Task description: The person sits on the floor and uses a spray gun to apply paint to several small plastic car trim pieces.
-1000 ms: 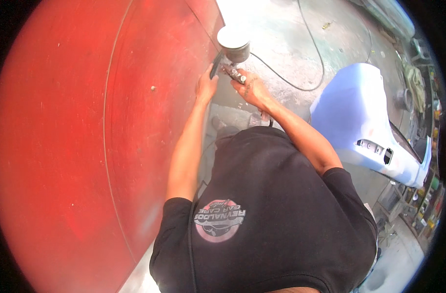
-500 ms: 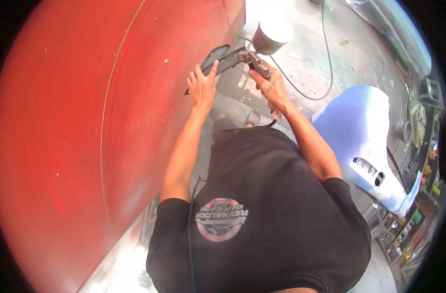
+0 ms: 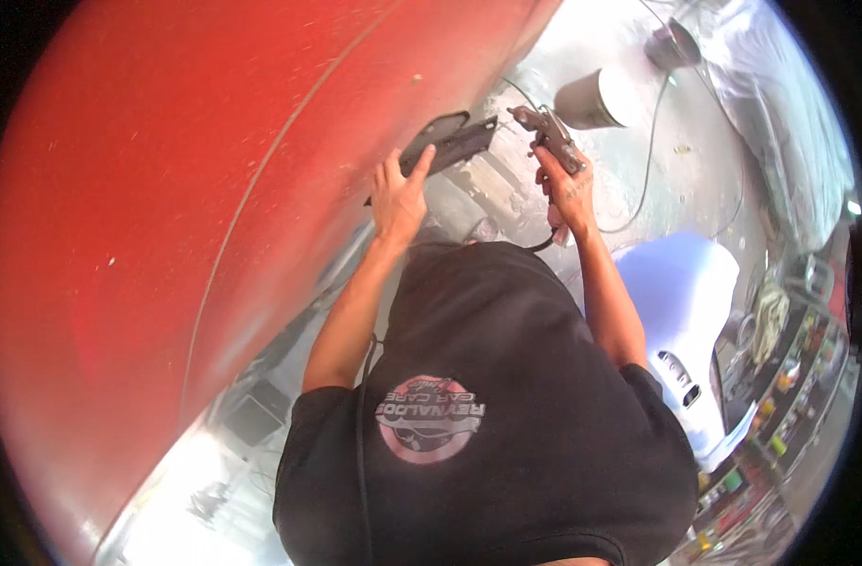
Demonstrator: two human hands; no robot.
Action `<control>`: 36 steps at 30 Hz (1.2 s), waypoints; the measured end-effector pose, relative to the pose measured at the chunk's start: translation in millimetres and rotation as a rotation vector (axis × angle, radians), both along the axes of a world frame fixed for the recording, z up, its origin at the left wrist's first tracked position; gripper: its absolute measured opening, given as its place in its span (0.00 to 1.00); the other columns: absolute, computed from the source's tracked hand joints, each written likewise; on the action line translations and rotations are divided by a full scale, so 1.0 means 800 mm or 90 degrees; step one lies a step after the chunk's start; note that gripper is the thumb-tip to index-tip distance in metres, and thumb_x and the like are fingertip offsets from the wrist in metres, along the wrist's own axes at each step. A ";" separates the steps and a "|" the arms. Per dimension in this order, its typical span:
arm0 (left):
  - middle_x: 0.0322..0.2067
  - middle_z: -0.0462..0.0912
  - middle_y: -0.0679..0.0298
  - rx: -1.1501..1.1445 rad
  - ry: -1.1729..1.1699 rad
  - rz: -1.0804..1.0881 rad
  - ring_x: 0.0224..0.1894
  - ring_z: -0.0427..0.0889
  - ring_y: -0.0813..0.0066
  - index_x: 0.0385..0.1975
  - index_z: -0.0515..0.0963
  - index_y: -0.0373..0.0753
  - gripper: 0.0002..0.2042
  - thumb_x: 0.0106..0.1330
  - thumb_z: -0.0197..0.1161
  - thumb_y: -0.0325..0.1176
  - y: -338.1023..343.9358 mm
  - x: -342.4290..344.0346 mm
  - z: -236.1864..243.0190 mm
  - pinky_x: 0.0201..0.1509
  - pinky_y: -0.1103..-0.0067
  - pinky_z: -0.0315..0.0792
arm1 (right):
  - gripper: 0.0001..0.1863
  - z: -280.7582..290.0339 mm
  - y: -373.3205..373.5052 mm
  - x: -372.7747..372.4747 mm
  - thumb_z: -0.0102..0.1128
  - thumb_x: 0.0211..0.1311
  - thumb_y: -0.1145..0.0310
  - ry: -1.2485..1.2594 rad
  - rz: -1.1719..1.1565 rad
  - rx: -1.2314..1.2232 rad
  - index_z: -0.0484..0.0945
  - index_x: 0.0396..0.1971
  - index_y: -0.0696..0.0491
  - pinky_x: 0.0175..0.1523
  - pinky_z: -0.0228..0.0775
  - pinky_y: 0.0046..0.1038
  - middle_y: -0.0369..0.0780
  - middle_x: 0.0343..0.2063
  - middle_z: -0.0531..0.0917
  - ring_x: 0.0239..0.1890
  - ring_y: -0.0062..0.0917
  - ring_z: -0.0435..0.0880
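My left hand (image 3: 399, 204) grips one end of a dark, elongated plastic part (image 3: 466, 143) with a looped, frame-like side, close beside a red car panel (image 3: 167, 208). In my right hand (image 3: 572, 196) is a paint spray gun (image 3: 550, 132), my fingers wrapped round its handle. Its cup (image 3: 582, 102) leans to the right, and the nozzle end points left toward the part, with a gap between them. A dark air hose (image 3: 544, 245) runs from the bottom of the handle toward my body. Whether the trigger is pressed, I cannot tell.
The red panel fills the left side. A pale blue and white body panel (image 3: 681, 283) stands to my right. A thin hose (image 3: 653, 151) curves over the stained floor, with a bucket (image 3: 671, 45) at the back. Plastic sheeting (image 3: 780, 123) and cluttered shelves (image 3: 799, 377) line the right.
The spray gun has moved right, away from the dark plastic part, and a gap now shows between them. The part stays in my left hand. My view has shifted somewhat.
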State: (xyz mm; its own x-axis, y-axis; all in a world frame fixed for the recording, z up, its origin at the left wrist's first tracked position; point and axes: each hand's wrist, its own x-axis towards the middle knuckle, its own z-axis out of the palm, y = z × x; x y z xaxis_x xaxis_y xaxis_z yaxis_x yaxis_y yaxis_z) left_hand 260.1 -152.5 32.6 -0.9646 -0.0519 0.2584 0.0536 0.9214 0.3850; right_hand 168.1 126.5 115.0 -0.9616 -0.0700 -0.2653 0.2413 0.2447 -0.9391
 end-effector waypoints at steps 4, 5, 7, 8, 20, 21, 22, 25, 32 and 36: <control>0.56 0.72 0.48 0.125 -0.081 0.051 0.55 0.74 0.44 0.74 0.67 0.50 0.33 0.66 0.61 0.25 0.009 0.056 -0.028 0.58 0.54 0.70 | 0.15 0.021 -0.021 0.004 0.66 0.69 0.62 0.009 0.055 0.035 0.86 0.46 0.57 0.26 0.63 0.20 0.34 0.21 0.82 0.20 0.13 0.73; 0.55 0.72 0.48 0.153 -0.101 0.069 0.55 0.74 0.43 0.74 0.67 0.47 0.32 0.67 0.61 0.26 0.008 0.069 -0.035 0.59 0.54 0.70 | 0.14 0.025 -0.028 0.007 0.64 0.69 0.63 0.027 0.077 0.036 0.86 0.46 0.57 0.26 0.63 0.20 0.33 0.21 0.81 0.20 0.13 0.73; 0.56 0.71 0.48 0.165 -0.194 0.054 0.57 0.74 0.44 0.73 0.68 0.44 0.31 0.68 0.61 0.28 0.002 0.087 -0.047 0.60 0.54 0.70 | 0.13 0.028 -0.039 0.006 0.63 0.69 0.64 0.083 0.144 0.036 0.86 0.46 0.56 0.27 0.62 0.21 0.33 0.20 0.80 0.21 0.13 0.73; 0.56 0.71 0.48 0.182 -0.249 0.048 0.57 0.74 0.45 0.72 0.68 0.43 0.30 0.68 0.62 0.29 0.006 0.107 -0.050 0.61 0.54 0.70 | 0.13 0.029 -0.037 0.013 0.63 0.68 0.65 0.077 0.182 0.049 0.86 0.46 0.57 0.27 0.64 0.23 0.34 0.21 0.81 0.21 0.15 0.74; 0.56 0.74 0.48 0.281 -0.267 0.378 0.58 0.77 0.42 0.72 0.67 0.48 0.28 0.72 0.62 0.37 0.174 0.263 -0.066 0.62 0.56 0.74 | 0.25 0.034 0.007 0.006 0.61 0.62 0.73 0.224 0.583 -0.017 0.79 0.61 0.59 0.30 0.72 0.23 0.39 0.37 0.89 0.25 0.19 0.81; 0.56 0.75 0.47 0.289 -0.231 0.422 0.57 0.77 0.42 0.71 0.67 0.47 0.28 0.71 0.62 0.37 0.200 0.286 -0.083 0.62 0.56 0.74 | 0.25 0.033 0.009 0.012 0.60 0.63 0.74 0.239 0.608 -0.043 0.79 0.61 0.60 0.30 0.72 0.23 0.39 0.38 0.89 0.26 0.19 0.81; 0.54 0.75 0.47 0.315 -0.226 0.497 0.56 0.77 0.42 0.70 0.69 0.46 0.27 0.70 0.63 0.36 0.231 0.304 -0.090 0.61 0.56 0.74 | 0.25 0.029 0.014 0.013 0.60 0.63 0.74 0.242 0.634 -0.051 0.78 0.61 0.60 0.30 0.73 0.24 0.40 0.38 0.89 0.26 0.20 0.82; 0.51 0.76 0.46 0.373 -0.217 0.683 0.55 0.78 0.42 0.68 0.71 0.43 0.27 0.68 0.65 0.34 0.309 0.359 -0.101 0.59 0.56 0.75 | 0.23 0.027 0.012 0.020 0.61 0.63 0.75 0.270 0.697 -0.069 0.78 0.59 0.61 0.32 0.76 0.27 0.42 0.40 0.89 0.27 0.23 0.83; 0.51 0.79 0.39 0.526 -0.203 1.063 0.56 0.78 0.37 0.68 0.71 0.40 0.27 0.68 0.63 0.36 0.412 0.476 -0.129 0.60 0.54 0.72 | 0.21 0.047 -0.057 0.091 0.63 0.63 0.79 0.373 0.788 -0.164 0.79 0.57 0.65 0.46 0.81 0.33 0.49 0.44 0.88 0.37 0.32 0.89; 0.50 0.81 0.36 0.519 -0.055 1.154 0.56 0.79 0.37 0.65 0.72 0.36 0.27 0.67 0.63 0.37 0.453 0.560 -0.152 0.60 0.53 0.71 | 0.22 0.071 -0.089 0.160 0.65 0.64 0.78 0.437 0.790 -0.229 0.78 0.57 0.67 0.50 0.81 0.34 0.51 0.46 0.88 0.42 0.35 0.89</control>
State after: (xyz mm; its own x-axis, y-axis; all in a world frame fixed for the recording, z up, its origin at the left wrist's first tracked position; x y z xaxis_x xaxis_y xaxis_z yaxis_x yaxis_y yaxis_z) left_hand 708.0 209.6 -88.6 0.3336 -0.8694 -0.3646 -0.6120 -0.4939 0.6176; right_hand 296.4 55.2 171.6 -0.1627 -0.8922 0.4212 -0.4559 -0.3106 -0.8341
